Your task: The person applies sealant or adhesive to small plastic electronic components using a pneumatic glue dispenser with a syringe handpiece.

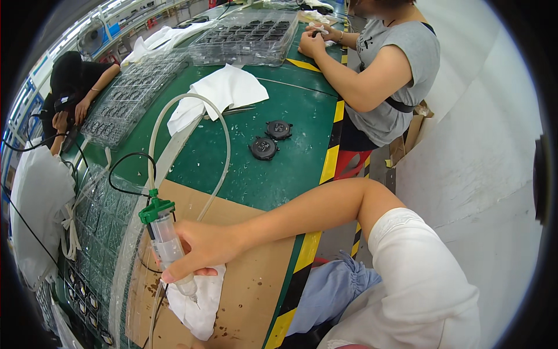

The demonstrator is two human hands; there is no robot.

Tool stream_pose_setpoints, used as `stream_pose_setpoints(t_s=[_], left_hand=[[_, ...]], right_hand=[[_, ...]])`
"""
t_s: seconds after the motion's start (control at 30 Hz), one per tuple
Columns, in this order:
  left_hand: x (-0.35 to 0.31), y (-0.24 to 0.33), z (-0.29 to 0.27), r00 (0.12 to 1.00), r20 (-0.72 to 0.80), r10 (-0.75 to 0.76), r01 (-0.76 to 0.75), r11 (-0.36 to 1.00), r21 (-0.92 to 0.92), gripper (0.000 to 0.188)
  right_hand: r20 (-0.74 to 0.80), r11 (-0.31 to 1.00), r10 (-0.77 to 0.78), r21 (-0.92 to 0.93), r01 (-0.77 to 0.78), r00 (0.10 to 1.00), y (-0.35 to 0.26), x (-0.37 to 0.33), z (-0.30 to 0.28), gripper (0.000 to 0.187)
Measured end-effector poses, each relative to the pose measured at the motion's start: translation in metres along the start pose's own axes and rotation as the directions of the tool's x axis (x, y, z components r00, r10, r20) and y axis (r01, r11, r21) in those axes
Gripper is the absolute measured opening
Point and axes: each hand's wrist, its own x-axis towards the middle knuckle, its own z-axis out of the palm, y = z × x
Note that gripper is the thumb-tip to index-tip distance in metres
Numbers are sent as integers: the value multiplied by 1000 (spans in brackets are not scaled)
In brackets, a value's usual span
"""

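Note:
My right hand [206,247] is wrapped around a clear dispensing syringe [168,241] with a green cap. The syringe slants, its tip pointing down over a folded white cloth [203,308]. From the cap a translucent hose [192,96] loops up and back down. The cloth lies on a brown cardboard sheet [256,279] marked with dark spots. Farther off on the green table, two round black watch cases [264,149] rest side by side. At the lower edge only a sliver of skin shows, perhaps my left hand [195,345]; its fingers are hidden.
Clear trays of dark parts [247,38] stand at the back and left. A crumpled white cloth [224,93] lies near thin tools. A person in grey [401,64] handles something small and dark at the right edge; another [75,87] leans in at left. Black-and-yellow tape [302,273] lines the table edge.

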Motion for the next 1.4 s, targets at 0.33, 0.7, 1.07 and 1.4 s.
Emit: stream_pose_setpoints(t_s=[0.33,0.7,1.07,1.4], left_hand=[[-3,0,-2,998,37,-49,51,997,-58,16],[-3,0,-3,996,69,-49,53,998,-45,18],[-1,0,-2,998,57,-24,26,999,-37,19],[-6,-2,1,975,-223,-17,37,996,84,32]], right_hand=[[-22,1000,16,7,-15,1000,-2,0,-2,30],[-31,1000,23,17,-22,999,-3,1,-2,29],[-36,1000,23,14,-23,999,-4,1,-4,28],[-60,998,64,-5,-64,996,0,1,2,28]])
